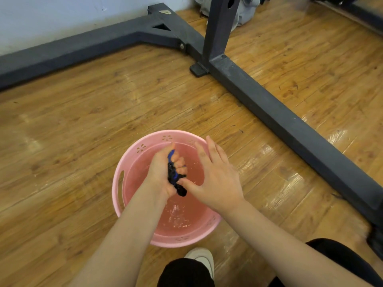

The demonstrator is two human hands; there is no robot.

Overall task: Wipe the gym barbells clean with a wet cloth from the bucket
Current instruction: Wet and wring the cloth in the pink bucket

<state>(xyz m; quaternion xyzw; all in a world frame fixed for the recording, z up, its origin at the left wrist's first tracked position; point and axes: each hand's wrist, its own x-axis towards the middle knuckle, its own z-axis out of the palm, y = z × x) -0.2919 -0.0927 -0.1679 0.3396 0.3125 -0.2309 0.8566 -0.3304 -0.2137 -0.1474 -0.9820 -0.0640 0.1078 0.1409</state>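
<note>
Here the left hand (163,172) squeezes a dark blue cloth (174,177) in a closed fist above the water of the pink bucket (118,183). A wet tail hangs below the fist. Just beside it, the right hand (215,179) is spread, fingers straight, its thumb seemingly touching that tail, though blur hides the contact.

Pink flower-cutout bucket (132,160), dark blue-black cloth (173,176), honey-brown wood-grain floor (103,112).
</note>
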